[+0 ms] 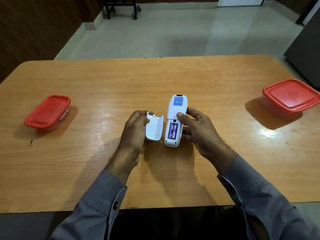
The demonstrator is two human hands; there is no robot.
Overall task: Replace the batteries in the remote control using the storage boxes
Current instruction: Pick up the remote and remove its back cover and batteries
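A white remote control (176,108) is held face down above the table's middle by my right hand (197,130), whose thumb rests just above the open battery bay. Purple batteries (173,130) lie in that bay. My left hand (133,134) holds the detached white battery cover (155,126), inner side up, just left of the remote. A rectangular storage box with a red lid (47,112) stands closed at the far left. A second, squarer storage box with a red lid (290,97) stands closed at the far right.
The wooden table (155,80) has rounded far corners and its front edge runs near my sleeves. Beyond it lie a tiled floor and a dark wheeled stand (121,7). A dark cabinet (306,49) stands at the right.
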